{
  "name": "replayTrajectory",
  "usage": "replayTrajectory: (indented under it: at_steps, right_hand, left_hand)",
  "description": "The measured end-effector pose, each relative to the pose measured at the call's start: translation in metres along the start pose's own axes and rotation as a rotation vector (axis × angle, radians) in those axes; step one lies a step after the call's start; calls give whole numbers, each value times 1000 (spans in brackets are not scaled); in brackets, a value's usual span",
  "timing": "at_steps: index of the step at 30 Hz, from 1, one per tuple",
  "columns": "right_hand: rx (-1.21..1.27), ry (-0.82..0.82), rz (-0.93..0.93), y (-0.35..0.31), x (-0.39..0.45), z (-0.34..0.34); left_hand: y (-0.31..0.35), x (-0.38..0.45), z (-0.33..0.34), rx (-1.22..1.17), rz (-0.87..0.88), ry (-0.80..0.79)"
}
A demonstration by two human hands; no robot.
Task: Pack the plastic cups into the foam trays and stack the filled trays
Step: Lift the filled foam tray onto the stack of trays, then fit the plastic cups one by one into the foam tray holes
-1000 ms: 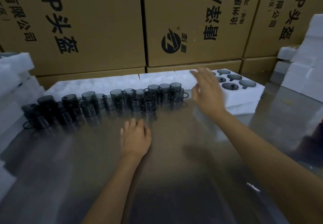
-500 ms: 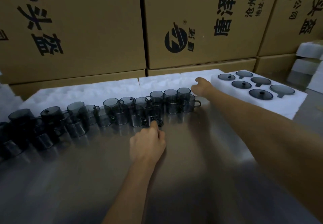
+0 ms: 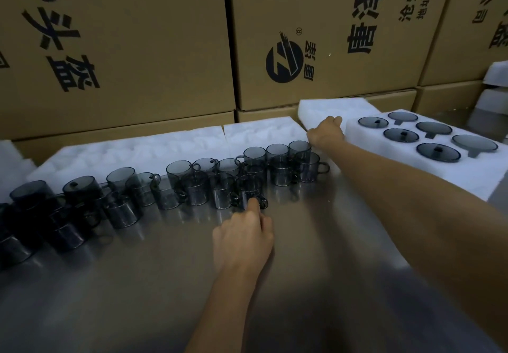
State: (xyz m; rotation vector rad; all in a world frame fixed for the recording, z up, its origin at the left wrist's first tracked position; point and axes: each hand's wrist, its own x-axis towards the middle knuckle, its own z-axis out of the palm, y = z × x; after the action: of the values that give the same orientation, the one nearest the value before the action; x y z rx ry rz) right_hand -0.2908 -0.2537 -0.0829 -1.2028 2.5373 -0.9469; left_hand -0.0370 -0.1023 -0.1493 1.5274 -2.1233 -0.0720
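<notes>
Cups (image 3: 248, 187) crowd a steel table (image 3: 165, 284) before stacked cardboard boxes (image 3: 316, 36).

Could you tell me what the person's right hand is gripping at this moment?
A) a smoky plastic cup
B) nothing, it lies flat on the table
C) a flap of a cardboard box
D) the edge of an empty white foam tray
D: the right hand has its fingers curled round the near edge of the empty foam tray, which is tilted up beside the filled tray.
</notes>
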Motion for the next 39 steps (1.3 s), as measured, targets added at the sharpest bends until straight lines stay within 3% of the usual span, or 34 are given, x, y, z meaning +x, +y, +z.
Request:
replayTrajectory:
  at_steps: [5, 12, 14, 18, 23, 28, 34, 39]
  right_hand:
    - [111, 180, -145, -14, -8, -23]
    - [112, 322, -615, -41, -66, -61]
    - [119, 326, -706, -39, -93, -69]
    - [187, 307, -841, -16, -161, -80]
    - [119, 231, -864, 23, -264, -83]
    - [-174, 233, -901, 33, -348, -73]
    - [-245, 188, -902, 27, -419, -62]
    - [32, -182, -839, 30, -445, -69]
  left_hand:
    - [0, -1, 0, -9, -3, 8]
    - [-2, 4, -1, -51, -80, 17]
    - [-4, 6, -1, -191, -176, 50]
    - [-16, 5, -15, -754, -450, 250]
    - [-15, -17, -33, -1153, -570, 396]
    - [-12, -55, -51, -1395, -605, 261]
    - [-11, -115, -72, -1336, -526, 163]
    - [-33, -143, -94, -1423, -622, 181]
